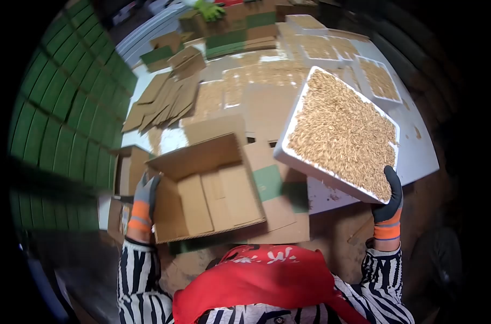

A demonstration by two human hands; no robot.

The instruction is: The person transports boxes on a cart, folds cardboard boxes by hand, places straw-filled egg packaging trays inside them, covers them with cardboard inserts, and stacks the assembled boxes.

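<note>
My left hand (144,202), in a dark grey and orange glove, is closed on the left wall of an open cardboard box (196,156). The box is tilted with its opening toward me, and no contents show inside. My right hand (388,202), gloved alike, grips the near right corner of a white foam tray (332,175), thumb over the rim. Small tan, grain-like pieces (342,129) fill this tray almost to the rim. It is held tilted above the table, to the right of the box. The fingers under the tray are hidden.
On the white table (413,135) lie flat cardboard pieces (167,100) and another filled white tray (379,80). More trays of tan pieces stand farther back. Stacked green boxes (56,113) form a wall at left. A green glove (208,9) shows at the far edge.
</note>
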